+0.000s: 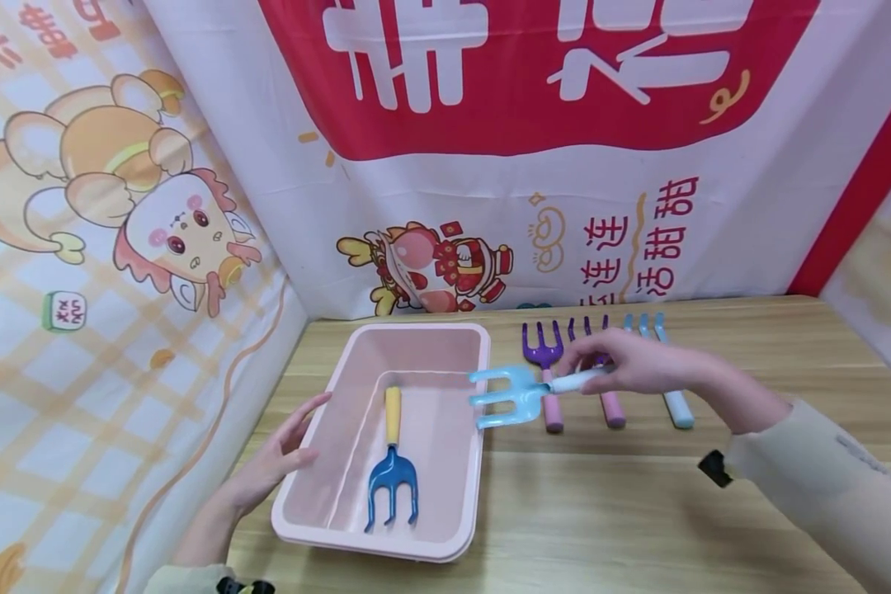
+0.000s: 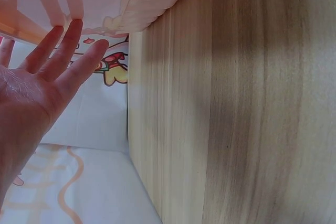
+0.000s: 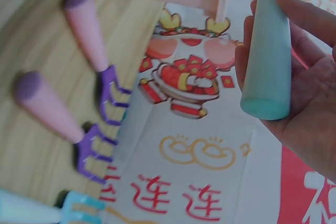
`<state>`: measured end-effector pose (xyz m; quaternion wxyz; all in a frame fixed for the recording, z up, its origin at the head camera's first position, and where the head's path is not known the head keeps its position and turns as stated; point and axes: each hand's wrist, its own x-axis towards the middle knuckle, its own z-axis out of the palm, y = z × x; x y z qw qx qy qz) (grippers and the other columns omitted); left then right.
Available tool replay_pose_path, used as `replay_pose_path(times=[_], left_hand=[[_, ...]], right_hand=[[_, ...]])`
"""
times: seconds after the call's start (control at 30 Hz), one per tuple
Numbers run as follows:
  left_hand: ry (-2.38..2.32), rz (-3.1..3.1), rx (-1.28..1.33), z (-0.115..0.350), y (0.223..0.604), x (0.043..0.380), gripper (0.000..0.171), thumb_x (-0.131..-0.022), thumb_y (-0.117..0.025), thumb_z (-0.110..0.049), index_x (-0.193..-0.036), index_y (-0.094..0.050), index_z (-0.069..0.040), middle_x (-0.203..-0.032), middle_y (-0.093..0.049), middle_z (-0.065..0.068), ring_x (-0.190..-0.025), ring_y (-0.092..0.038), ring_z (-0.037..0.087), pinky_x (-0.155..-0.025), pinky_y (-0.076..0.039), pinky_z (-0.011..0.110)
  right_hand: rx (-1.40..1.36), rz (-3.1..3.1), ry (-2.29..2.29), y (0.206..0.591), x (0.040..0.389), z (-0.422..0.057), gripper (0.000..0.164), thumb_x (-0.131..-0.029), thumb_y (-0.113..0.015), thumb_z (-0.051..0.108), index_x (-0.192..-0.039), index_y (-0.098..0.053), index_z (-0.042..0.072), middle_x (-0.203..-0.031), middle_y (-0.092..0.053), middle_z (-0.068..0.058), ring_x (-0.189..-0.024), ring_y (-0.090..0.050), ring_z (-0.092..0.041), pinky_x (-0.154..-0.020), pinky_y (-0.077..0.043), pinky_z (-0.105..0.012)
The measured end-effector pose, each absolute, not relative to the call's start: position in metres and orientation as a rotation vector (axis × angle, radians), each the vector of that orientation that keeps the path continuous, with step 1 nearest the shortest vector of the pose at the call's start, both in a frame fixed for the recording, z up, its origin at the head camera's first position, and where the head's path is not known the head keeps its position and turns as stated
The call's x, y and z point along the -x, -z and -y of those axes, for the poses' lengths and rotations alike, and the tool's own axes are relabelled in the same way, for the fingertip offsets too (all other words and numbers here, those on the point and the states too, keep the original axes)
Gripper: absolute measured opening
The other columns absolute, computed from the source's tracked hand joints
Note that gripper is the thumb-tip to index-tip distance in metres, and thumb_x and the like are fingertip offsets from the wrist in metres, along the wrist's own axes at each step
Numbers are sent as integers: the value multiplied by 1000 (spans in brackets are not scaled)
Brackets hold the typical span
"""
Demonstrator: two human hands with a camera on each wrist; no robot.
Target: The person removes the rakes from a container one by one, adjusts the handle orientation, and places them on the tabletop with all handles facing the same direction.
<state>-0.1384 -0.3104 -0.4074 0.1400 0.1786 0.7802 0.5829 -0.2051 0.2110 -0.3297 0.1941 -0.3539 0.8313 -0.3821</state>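
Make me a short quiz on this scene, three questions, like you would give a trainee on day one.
1. True or false: the left hand holds a fork.
2. Multiple choice: the blue fork inside the pink bin has a handle that is A) pink, B) yellow, C) purple.
3. Count: how many forks lie on the table, outside the pink bin?

Key:
1. False. The left hand is at the side of the pink bin; the right hand holds a light blue fork.
2. B.
3. Three: one purple fork, another purple fork and a second light blue fork.
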Motion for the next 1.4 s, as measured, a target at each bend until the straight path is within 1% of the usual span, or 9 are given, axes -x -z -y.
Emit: replay_pose_path(times=[0.2,0.3,0.43,0.63,0.73,1.07,1.13,1.23,1.4], left_hand=[[-1672,-2270,-513,310,406,138,66,-98,-51,-3,-155,-21,-15,-151,-23,33,-121,-49,8,-90,-47,31],[-1672,-2269,-512,310,406,139,66,-98,-51,-3,-155,-21,-14,-152,-22,32,-121,-48,7,-90,-47,30],[-1670,-2274,-506,310,406,138,66,-98,-52,-4,-155,-21,-15,-151,-23,33,-120,-48,7,-90,-47,30],[-1672,-2272,-509,310,407,137,66,-98,-51,-3,-155,-21,-14,-152,-20,32,-121,-47,5,-91,-46,29],[-1674,-2270,-510,311,407,137,66,-98,-51,-3,-155,-21,-14,-153,-19,31,-122,-46,4,-91,-45,28],[-1666,-2273,-486,309,407,139,66,-98,-53,-4,-155,-22,-14,-155,-17,28,-122,-45,3,-91,-46,28],[-1668,-2267,-482,308,407,139,66,-98,-53,-4,-155,-22,-15,-154,-18,29,-122,-46,4,-91,-46,28],[-1669,-2256,-502,309,406,139,66,-98,-52,-4,-155,-21,-15,-152,-20,32,-121,-47,6,-91,-46,29],[-1677,-2239,-522,310,405,139,66,-99,-51,-5,-156,-20,-16,-150,-22,34,-121,-48,9,-90,-46,30]], right_hand=[[950,-2407,1122,349,195,-236,19,-92,-68,15,-110,-66,18,-106,-65,4,-102,-57,-22,-86,-47,-41],[921,-2447,1155,355,189,-246,21,-92,-68,17,-112,-65,14,-104,-65,3,-98,-57,-23,-81,-49,-36],[863,-2485,1217,363,183,-254,26,-90,-69,13,-116,-65,10,-103,-64,0,-94,-59,-23,-78,-51,-33],[727,-2596,1251,379,174,-268,27,-92,-68,19,-118,-65,9,-106,-64,-1,-95,-58,-23,-76,-51,-31],[666,-2638,1289,386,169,-276,27,-93,-66,18,-118,-65,8,-107,-64,-4,-96,-58,-23,-74,-51,-30],[482,-2768,1400,413,157,-312,31,-93,-66,11,-122,-62,-1,-115,-62,-17,-93,-57,-5,-70,-52,-26],[474,-2815,1392,418,156,-319,33,-93,-66,12,-123,-61,-2,-114,-63,-13,-92,-57,-3,-69,-51,-25],[454,-2867,1425,425,155,-327,34,-92,-67,11,-123,-61,-2,-109,-66,1,-89,-57,-2,-65,-52,-26],[465,-2892,1545,433,160,-338,32,-90,-66,2,-120,-58,-8,-100,-62,18,-83,-59,-1,-59,-53,-28]])
